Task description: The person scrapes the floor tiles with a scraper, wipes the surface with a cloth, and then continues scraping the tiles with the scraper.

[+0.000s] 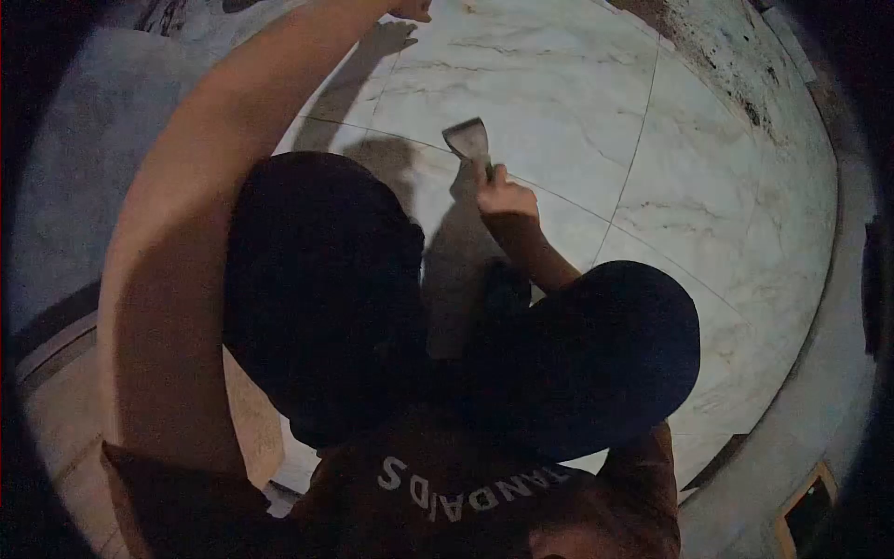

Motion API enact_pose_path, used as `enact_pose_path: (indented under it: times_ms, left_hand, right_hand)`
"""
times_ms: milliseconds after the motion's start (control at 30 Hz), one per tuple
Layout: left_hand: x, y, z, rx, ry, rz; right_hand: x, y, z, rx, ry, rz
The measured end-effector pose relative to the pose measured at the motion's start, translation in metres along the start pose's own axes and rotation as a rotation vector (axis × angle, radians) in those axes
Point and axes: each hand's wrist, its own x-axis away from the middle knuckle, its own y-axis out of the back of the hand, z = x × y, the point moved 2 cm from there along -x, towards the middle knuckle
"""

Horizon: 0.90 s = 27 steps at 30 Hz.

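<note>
My right hand [507,200] is closed around the handle of a putty knife [468,140], held out beyond my knees. Its wide, flat metal blade points away from me, over the pale marble-look tiles [549,102]. Reaching far forward past my left knee, my left arm ends at the top edge of the view. Only part of my left hand [411,9] shows there, close over the tiles, and its shadow has fingers set apart. No tool shows in that hand.
My bent knees in dark trousers [321,279] fill the middle. Thin joints cross the tiled floor. Dark crumbly debris [750,98] lies along the upper right edge. A grey bare surface [84,168] lies to the left, and a yellow-edged dark object [808,508] is at lower right.
</note>
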Motion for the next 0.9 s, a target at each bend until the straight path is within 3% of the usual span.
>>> enact_pose_path:
  times_ms: [67,233,300,367,433,500,667,800,900]
  left_hand:
    - [0.001,0.006,-0.004,-0.004,0.003,0.006]
    - [0.006,0.001,0.004,0.053,-0.021,-0.005]
    - [0.005,0.001,0.011,-0.131,0.056,0.056]
    - [0.008,0.002,0.007,-0.127,0.066,0.068]
    - [0.026,0.011,-0.009,-0.115,0.072,0.134]
    - [0.038,0.022,-0.027,-0.149,0.084,0.050]
    - [0.049,0.027,-0.026,-0.079,0.112,0.068]
    - [0.041,0.039,-0.026,-0.116,0.132,0.171]
    - [0.017,0.039,-0.022,-0.072,-0.009,0.024]
  right_hand:
    - [-0.018,-0.004,0.001,-0.060,0.024,0.061]
    - [0.022,0.002,0.000,0.048,0.043,-0.014]
    - [0.025,0.001,0.002,0.113,0.051,0.049]
    - [0.009,-0.012,0.008,0.073,0.014,-0.019]
    - [-0.018,-0.010,0.010,-0.123,0.011,0.041]
    - [-0.020,-0.006,0.012,-0.219,-0.027,0.025]
    - [0.020,-0.002,0.015,-0.044,0.055,-0.023]
    - [-0.019,-0.021,0.020,0.010,0.010,-0.101]
    - [-0.034,-0.016,0.015,-0.059,0.007,-0.084]
